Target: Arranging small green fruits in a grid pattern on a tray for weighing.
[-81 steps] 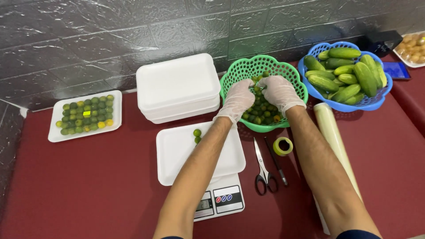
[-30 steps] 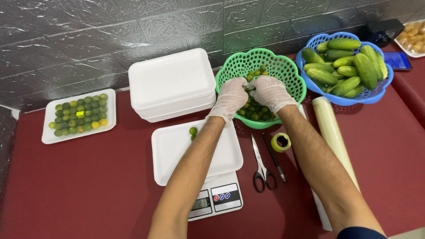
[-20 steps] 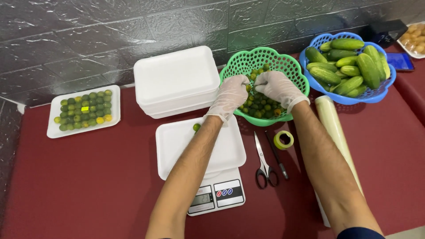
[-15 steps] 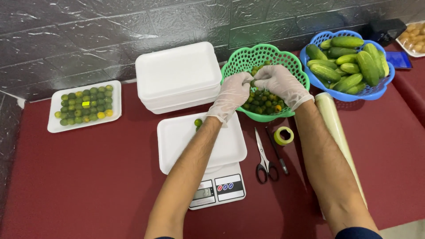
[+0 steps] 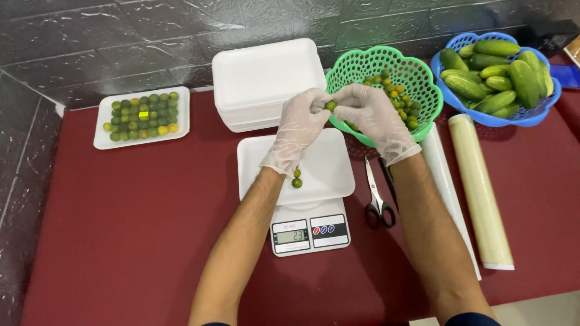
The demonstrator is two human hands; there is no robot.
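Note:
Both my hands wear thin clear gloves. My left hand [image 5: 296, 130] and my right hand [image 5: 374, 118] meet above the far edge of a white foam tray [image 5: 326, 175], pinching one small green lime [image 5: 330, 105] between their fingertips. The tray rests on a small digital scale [image 5: 309, 232] and holds two small limes [image 5: 296, 178] near my left wrist. Just behind my right hand stands a green plastic basket [image 5: 417, 75] with several small limes in it.
A stack of white foam trays [image 5: 266, 81] stands at the back. A filled tray of limes [image 5: 143, 116] lies far left. Scissors [image 5: 377, 196] and a roll of cling film [image 5: 480, 193] lie right of the scale. A blue basket of cucumbers [image 5: 495, 72] sits far right.
My hands came out of the green basket toward me and now hold one lime over the tray. The camera view shifted closer to the table.

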